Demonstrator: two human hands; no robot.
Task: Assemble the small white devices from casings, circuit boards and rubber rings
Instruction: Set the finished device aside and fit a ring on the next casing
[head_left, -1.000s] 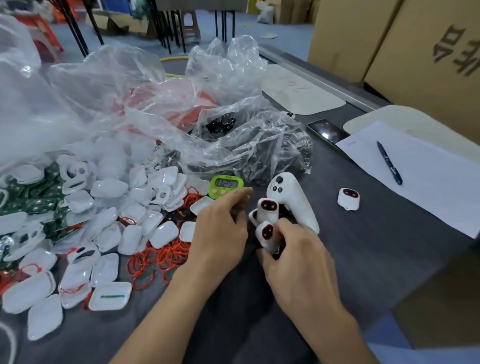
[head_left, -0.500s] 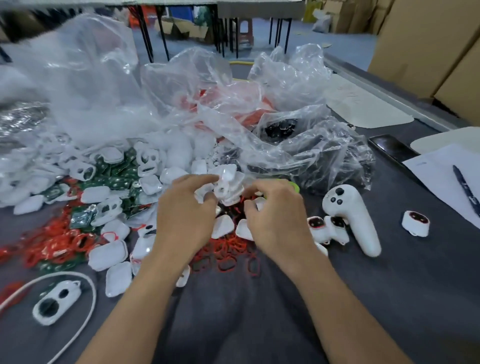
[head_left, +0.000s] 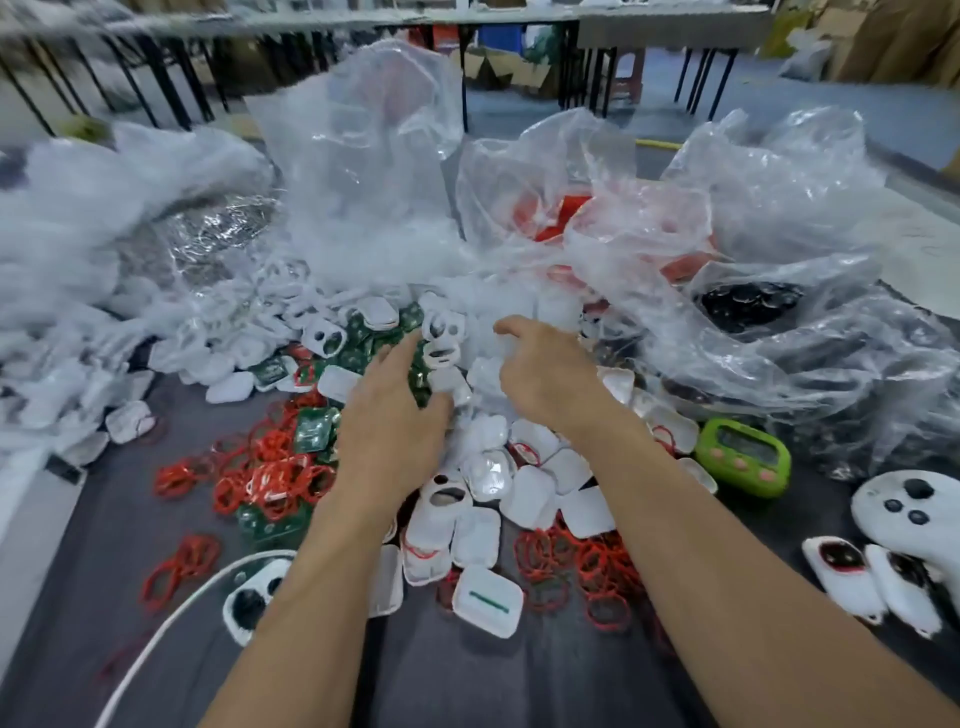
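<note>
A heap of white casings (head_left: 483, 470) covers the middle of the dark table. Green circuit boards (head_left: 312, 430) and red rubber rings (head_left: 270, 475) lie mixed in at its left, with more rings (head_left: 597, 571) at the front right. My left hand (head_left: 389, 431) reaches flat over the boards, its fingertips beside a casing with holes (head_left: 441, 338). Just right of it, my right hand (head_left: 545, 374) hovers over the heap with loosely bent fingers, and nothing shows in its grasp. Two assembled devices (head_left: 841, 571) lie at the right edge.
Crumpled clear plastic bags (head_left: 779, 322) wall off the back and right. A green timer (head_left: 743, 457) and a white controller (head_left: 909, 514) sit at the right. Another controller (head_left: 249, 597) with a white cord lies at the front left. A casing with a green mark (head_left: 488, 600) lies nearest me.
Both hands left the devices by the white controller and moved left and forward into the heap of casings. The view swung left with them.
</note>
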